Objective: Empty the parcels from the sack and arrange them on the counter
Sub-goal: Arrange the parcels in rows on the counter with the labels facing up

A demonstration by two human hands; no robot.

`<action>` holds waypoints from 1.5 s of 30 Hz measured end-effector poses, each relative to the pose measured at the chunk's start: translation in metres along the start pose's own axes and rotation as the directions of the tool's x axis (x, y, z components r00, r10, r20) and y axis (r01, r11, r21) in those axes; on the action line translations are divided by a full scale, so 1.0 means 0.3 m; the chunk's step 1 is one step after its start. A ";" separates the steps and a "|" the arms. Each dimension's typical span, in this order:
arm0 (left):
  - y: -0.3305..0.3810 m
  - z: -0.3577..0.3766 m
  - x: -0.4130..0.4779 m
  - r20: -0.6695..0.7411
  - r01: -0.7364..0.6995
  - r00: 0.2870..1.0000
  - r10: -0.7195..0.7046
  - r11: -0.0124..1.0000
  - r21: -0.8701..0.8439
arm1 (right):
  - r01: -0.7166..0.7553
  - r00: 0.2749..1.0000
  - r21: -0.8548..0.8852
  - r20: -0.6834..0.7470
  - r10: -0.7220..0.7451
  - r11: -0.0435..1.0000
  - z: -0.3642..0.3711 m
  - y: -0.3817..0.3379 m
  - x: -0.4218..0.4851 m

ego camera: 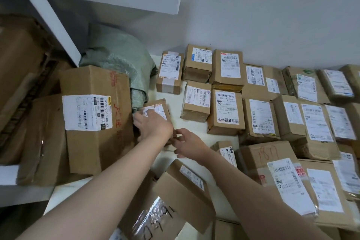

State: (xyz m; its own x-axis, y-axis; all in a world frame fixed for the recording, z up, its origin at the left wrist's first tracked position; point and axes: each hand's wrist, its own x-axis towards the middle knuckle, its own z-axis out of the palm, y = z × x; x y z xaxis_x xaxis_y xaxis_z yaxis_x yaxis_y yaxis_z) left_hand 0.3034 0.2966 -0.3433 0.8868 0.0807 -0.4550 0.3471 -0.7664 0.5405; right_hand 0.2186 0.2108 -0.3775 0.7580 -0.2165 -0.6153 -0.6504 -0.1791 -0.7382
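Note:
A small brown parcel (158,107) with a white label lies on the white counter (191,125), beside a large upright carton (93,117). My left hand (153,125) rests on top of this parcel, fingers curled over its left edge. My right hand (187,145) holds the parcel's near right corner with thumb and fingers. The green woven sack (118,58) lies crumpled behind, against the wall. Several labelled parcels (226,112) stand in rows to the right.
More cartons (187,185) lie near the counter's front edge under my arms. A stack of big boxes (23,87) fills the shelf at left, behind a white slanted post (48,15). Bare counter shows between the held parcel and the rows.

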 end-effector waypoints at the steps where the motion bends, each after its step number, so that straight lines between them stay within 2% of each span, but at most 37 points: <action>1: 0.002 -0.001 0.001 -0.001 -0.019 1.000 0.019 0.998 -0.058 | -0.008 1.000 0.075 -0.023 0.010 0.997 0.001 0.004 0.000; 3: 0.001 -0.005 -0.001 -0.022 -0.074 0.997 0.071 0.988 -0.132 | -0.002 0.994 0.217 -0.105 0.026 0.976 -0.007 0.008 0.015; 5: -0.009 -0.002 -0.002 -0.014 -0.098 0.995 0.097 0.985 -0.141 | 0.009 0.989 0.289 -0.142 0.034 0.957 -0.025 0.001 0.032; 8: -0.035 0.011 -0.002 0.064 -0.065 0.995 0.076 0.983 -0.172 | -0.040 0.991 0.228 -0.112 0.067 0.973 -0.036 0.006 0.040; 11: -0.036 0.024 -0.002 0.078 -0.097 0.991 0.113 0.979 -0.180 | -0.085 0.990 0.205 -0.092 0.106 0.975 -0.013 0.035 0.053; 16: -0.012 0.035 0.038 0.061 -0.155 0.982 0.179 0.948 -0.279 | -0.002 0.984 0.350 -0.167 0.064 0.937 0.012 0.012 0.097; 21: -0.058 0.019 0.040 0.114 -0.209 0.966 0.232 0.961 -0.183 | -0.051 0.981 0.260 -0.170 0.098 0.964 -0.011 -0.010 0.076; 25: -0.084 -0.043 -0.005 0.120 -0.150 0.980 0.161 0.985 -0.088 | -0.117 0.969 0.295 -0.174 0.174 0.948 -0.059 0.012 -0.029; 27: -0.100 -0.081 -0.042 0.199 -0.115 0.973 0.114 0.993 -0.005 | -0.148 0.967 0.194 -0.176 0.183 0.970 -0.080 0.025 -0.106; 28: -0.103 -0.098 -0.067 0.278 -0.125 0.956 0.092 0.987 0.103 | -0.181 0.964 0.108 -0.177 0.198 0.978 -0.089 0.035 -0.146; 30: -0.116 -0.123 -0.120 0.447 -0.154 0.894 0.008 0.944 0.290 | -0.270 0.953 -0.109 -0.175 0.249 0.957 -0.097 0.059 -0.231; 31: -0.125 -0.127 -0.145 0.518 -0.151 0.854 -0.039 0.936 0.318 | -0.311 0.945 -0.198 -0.171 0.280 0.930 -0.098 0.067 -0.274; 33: -0.140 -0.129 -0.194 0.620 -0.128 0.780 -0.087 0.947 0.294 | -0.358 0.933 -0.353 -0.106 0.343 0.865 -0.092 0.073 -0.355; 34: -0.144 -0.123 -0.210 0.642 -0.133 0.762 -0.084 0.950 0.282 | -0.372 0.923 -0.362 -0.047 0.382 0.855 -0.084 0.064 -0.396; 36: -0.145 -0.111 -0.230 0.673 -0.165 0.738 -0.054 0.952 0.257 | -0.426 0.894 -0.200 0.060 0.445 0.882 -0.068 0.042 -0.458; 37: -0.134 -0.112 -0.242 0.680 -0.181 0.732 -0.036 0.952 0.245 | -0.426 0.897 -0.127 0.070 0.437 0.896 -0.063 0.035 -0.475; 39: -0.112 -0.121 -0.260 0.650 -0.144 0.760 -0.011 0.972 0.184 | -0.381 0.924 -0.048 0.011 0.382 0.923 -0.064 0.034 -0.472; 41: -0.096 -0.135 -0.264 0.636 -0.020 0.772 0.007 1.000 0.013 | -0.298 0.949 0.063 -0.090 0.303 0.953 -0.072 0.038 -0.461; 43: -0.086 -0.151 -0.274 0.657 0.125 0.752 0.062 0.964 -0.234 | -0.213 0.943 0.126 -0.234 0.238 0.969 -0.085 0.048 -0.450; 45: -0.092 -0.145 -0.283 0.691 0.182 0.715 0.105 0.926 -0.330 | -0.122 0.927 0.174 -0.333 0.175 0.977 -0.096 0.058 -0.459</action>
State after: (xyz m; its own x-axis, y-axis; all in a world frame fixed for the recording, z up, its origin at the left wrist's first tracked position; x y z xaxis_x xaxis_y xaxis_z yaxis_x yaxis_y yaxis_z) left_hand 0.2318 0.3387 -0.2889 0.4603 -0.4631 -0.7574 0.5838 -0.4848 0.6513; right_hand 0.1017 0.2100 -0.2976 0.5722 -0.5516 -0.6068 -0.7193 0.0179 -0.6945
